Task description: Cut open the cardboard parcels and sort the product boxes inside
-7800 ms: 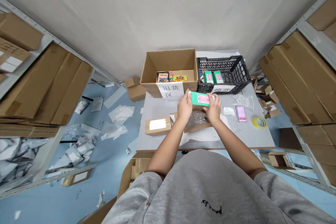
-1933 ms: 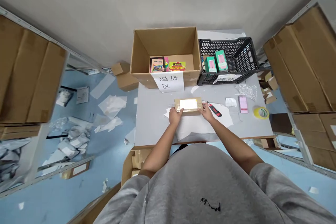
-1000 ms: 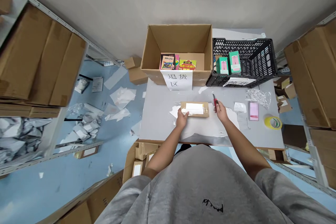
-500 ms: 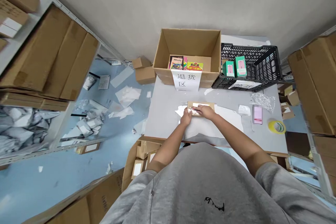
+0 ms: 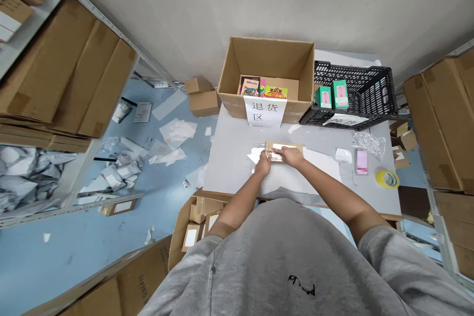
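Note:
A small brown cardboard parcel (image 5: 285, 146) with a white label lies on a white sheet (image 5: 314, 168) at the middle of the grey table (image 5: 229, 158). My left hand (image 5: 263, 164) grips the parcel's near left corner. My right hand (image 5: 292, 156) rests on top of the parcel, and a thin blade-like line shows beside its fingers. The red box cutter seems to sit inside that hand, though its body is hidden.
A cardboard box (image 5: 268, 57) holding colourful boxes (image 5: 259, 87) and a black plastic crate (image 5: 351, 84) stand at the table's far side. Right of the hands lie a pink item (image 5: 362, 161), bubble wrap (image 5: 366, 143) and yellow tape (image 5: 383, 178). Cartons fill shelves on both sides.
My right hand picked up the red cutter from the table and moved left onto the parcel. My left hand stays on the parcel, which has shifted little since half a second ago.

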Tool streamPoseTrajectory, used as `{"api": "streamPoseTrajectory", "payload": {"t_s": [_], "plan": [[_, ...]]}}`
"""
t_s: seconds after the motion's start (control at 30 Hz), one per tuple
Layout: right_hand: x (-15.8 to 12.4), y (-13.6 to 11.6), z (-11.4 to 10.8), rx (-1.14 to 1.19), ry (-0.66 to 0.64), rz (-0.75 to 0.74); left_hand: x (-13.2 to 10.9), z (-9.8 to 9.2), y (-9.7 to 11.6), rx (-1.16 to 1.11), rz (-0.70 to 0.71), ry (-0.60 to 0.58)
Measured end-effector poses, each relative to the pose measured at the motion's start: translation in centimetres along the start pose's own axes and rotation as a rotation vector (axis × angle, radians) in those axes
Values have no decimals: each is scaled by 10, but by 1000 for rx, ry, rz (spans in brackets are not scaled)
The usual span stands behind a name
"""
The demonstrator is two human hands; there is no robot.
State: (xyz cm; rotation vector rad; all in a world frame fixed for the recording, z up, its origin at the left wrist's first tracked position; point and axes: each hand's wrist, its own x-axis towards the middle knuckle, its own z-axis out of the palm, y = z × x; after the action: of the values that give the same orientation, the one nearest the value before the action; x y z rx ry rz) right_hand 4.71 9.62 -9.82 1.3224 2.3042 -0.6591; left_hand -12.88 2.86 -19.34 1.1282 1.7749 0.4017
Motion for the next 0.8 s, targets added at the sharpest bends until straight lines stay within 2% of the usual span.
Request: {"api": "streamPoseTrajectory", "payload": {"t_s": [0.23, 0.43, 0.6, 0.8], "plan": [[-7, 5, 9, 17, -22, 65, -1, -2, 1, 47, -13, -18], [-22, 22, 10, 22, -46, 146, -2, -4, 4, 66, -39, -16], [-47, 47, 9, 22, -49, 240, -4, -6, 5, 82, -49, -16], [-89, 89, 20, 49, -4, 351, -6, -6, 8, 130, -68, 3]]}}
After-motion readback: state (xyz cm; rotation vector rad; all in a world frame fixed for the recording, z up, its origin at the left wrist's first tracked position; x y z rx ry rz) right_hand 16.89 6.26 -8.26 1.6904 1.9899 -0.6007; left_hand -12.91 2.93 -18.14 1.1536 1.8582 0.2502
